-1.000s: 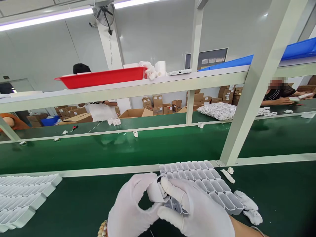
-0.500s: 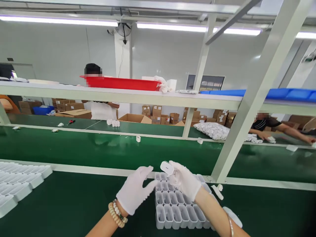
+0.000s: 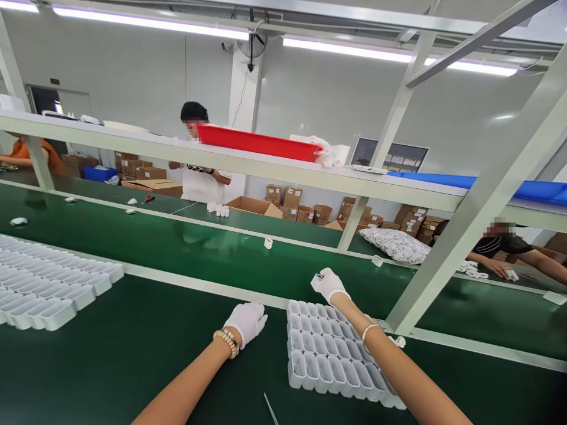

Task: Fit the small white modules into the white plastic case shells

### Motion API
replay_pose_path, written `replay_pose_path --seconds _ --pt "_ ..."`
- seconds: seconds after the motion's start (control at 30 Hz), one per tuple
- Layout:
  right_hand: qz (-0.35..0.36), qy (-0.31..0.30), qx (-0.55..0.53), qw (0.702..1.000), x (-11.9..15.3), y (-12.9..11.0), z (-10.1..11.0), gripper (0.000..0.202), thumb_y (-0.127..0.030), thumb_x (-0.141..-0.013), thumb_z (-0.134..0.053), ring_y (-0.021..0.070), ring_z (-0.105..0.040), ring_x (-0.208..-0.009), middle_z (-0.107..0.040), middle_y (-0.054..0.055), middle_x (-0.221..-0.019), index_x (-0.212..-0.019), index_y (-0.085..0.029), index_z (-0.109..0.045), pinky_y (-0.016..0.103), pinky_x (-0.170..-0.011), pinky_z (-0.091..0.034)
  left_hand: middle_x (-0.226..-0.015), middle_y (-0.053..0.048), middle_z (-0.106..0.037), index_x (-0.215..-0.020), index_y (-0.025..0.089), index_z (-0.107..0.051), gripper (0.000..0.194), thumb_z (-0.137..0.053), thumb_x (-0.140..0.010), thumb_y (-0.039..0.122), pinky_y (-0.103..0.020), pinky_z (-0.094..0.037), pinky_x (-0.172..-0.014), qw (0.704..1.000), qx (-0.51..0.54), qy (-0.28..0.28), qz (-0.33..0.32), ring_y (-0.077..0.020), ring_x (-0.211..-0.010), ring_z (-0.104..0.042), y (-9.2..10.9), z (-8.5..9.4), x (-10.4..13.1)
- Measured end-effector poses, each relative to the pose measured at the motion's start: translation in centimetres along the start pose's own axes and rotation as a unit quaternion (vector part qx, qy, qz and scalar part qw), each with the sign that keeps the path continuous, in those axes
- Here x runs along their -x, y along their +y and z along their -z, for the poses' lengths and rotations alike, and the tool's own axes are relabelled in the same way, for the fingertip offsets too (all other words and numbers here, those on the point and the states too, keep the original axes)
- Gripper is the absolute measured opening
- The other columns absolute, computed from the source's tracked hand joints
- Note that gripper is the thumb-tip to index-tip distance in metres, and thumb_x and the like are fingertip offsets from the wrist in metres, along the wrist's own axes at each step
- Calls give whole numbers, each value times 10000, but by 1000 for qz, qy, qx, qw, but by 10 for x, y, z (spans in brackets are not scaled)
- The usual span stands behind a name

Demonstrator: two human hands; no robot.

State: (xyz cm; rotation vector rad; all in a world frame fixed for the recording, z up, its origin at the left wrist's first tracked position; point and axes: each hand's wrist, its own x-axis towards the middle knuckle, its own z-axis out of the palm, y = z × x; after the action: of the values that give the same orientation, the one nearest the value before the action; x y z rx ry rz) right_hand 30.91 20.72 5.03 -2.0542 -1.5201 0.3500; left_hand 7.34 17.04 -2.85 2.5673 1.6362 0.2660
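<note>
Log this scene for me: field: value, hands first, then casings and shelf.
left hand: white glove, no held object visible
right hand: white glove, gripping a small white casing
right block: open-topped white casings in rows, partly behind right forearm
left block: more open-topped white casings
shelf: red tray, blue tray

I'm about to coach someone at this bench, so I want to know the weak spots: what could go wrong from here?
The white piece in the right hand is held out over the green strip, so a loose grip could drop it there. The right forearm crosses the rows of white cases; a low sweep might knock some out of line. The thin tool lies loose between the forearms and could get nudged.
</note>
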Motion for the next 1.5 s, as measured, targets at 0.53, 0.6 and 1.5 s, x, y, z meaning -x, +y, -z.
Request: replay_pose_path --seconds 0.53,0.6,1.5 --pt "618 -261 300 678 201 14 -2 320 -250 -856 -562 225 -547 -538 -672 67 -728 -1168 -197 -613 324 -472 -315 -934 -136 -696 -973 136 -642 259 -456 -961 315 -366 -510 -866 999 5 -15 -29 -277 -962 -679 -1 -2 -2" --pt "671 -243 305 630 216 24 -13 319 -229 -875 -516 214 -523 -517 -668 89 -737 -1174 -140 -585 318 -465 -286 -955 -138 -695 -984 134 -643 259 -465 -964 320 -372 -506 -875 999 9 -20 -29 -274 -969 -675 -1 -4 -3" --pt "470 -238 -184 830 240 65 -48 306 -264 -928 -530 120 -460 -499 -508 -29 -569 -640 -241 -429 266 -485 -341 -855 -91 -674 -874 173 -635 263 -473 -965 360 -327 -474 -756 999 -15 -42 -20 -254 -841 -672 -9 -3 -5"
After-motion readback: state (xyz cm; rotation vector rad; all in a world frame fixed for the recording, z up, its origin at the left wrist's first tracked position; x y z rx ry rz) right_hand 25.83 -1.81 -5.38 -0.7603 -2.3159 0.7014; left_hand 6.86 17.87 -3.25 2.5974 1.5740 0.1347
